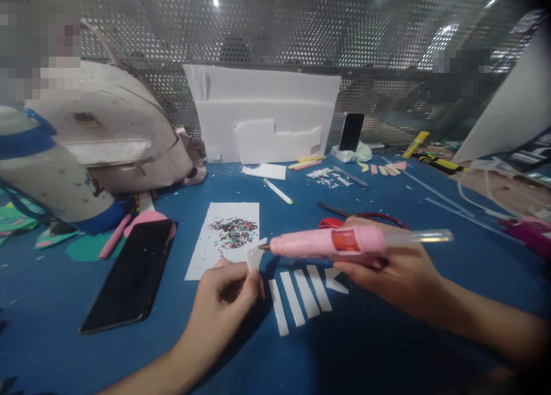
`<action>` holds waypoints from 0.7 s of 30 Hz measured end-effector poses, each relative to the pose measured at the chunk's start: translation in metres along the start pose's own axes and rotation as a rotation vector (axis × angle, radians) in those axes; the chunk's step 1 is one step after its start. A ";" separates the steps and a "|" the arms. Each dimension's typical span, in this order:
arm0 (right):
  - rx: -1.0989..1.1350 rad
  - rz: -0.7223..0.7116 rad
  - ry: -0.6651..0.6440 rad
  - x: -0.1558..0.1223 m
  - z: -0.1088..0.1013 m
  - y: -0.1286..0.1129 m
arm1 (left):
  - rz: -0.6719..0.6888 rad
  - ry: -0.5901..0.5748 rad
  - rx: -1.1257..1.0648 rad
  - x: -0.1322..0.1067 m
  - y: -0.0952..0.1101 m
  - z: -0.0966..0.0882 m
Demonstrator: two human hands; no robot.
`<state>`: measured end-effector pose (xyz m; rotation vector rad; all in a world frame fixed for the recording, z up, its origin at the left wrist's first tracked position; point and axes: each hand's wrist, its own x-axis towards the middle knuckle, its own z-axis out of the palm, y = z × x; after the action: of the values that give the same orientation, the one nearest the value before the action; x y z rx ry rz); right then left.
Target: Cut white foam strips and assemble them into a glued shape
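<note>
My left hand [228, 297] pinches a small white foam piece [255, 257] between thumb and fingers. In my right hand [400, 274] is a pink hot glue gun [314, 243], a clear glue stick [424, 237] sticking out of its back. The gun's nozzle tip is at the upper edge of the foam piece; whether they touch I cannot tell. Below the gun lie several white foam strips [293, 297] and a notched white piece [336, 281]. Behind my left hand, a white sheet [200, 263] bears a heap of multicoloured sequins or glitter bits [235, 232].
A black phone [129, 274] lies at left, near a bottle [55, 171] and a backpack [124, 125]. Scissors [333, 210] lie partly behind my right hand. White foam boards [267, 113] stand at the back, with markers [278, 192] before them and another phone [352, 132] propped upright.
</note>
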<state>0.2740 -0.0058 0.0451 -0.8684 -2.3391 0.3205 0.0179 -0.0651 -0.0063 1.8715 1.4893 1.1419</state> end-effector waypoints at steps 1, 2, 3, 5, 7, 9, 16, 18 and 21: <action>0.006 0.039 0.003 0.001 -0.003 0.001 | 0.003 0.000 -0.003 0.000 0.000 0.000; 0.016 0.074 0.013 0.002 -0.005 0.002 | 0.007 -0.001 -0.008 -0.001 -0.001 0.000; 0.025 0.104 0.023 0.003 -0.008 0.003 | 0.011 -0.004 -0.012 -0.001 -0.001 0.000; 0.033 0.156 0.069 0.005 -0.013 0.005 | 0.020 -0.012 -0.018 -0.001 -0.001 -0.001; 0.050 0.222 0.116 0.006 -0.017 0.008 | 0.036 -0.023 -0.018 -0.001 -0.001 -0.001; 0.120 0.313 0.123 0.007 -0.020 0.013 | 0.061 -0.029 -0.014 -0.002 -0.001 -0.001; 0.785 0.546 0.144 0.013 -0.007 0.031 | 0.179 -0.031 0.071 -0.005 -0.003 -0.001; 0.986 0.618 0.125 0.015 0.000 0.028 | 0.243 -0.046 0.120 -0.006 -0.004 0.000; 1.187 0.765 0.008 0.015 0.010 0.017 | 0.392 -0.098 0.227 -0.005 -0.003 0.000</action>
<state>0.2675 0.0168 0.0371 -1.0073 -1.2562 1.7460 0.0164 -0.0695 -0.0103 2.4175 1.2755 1.0599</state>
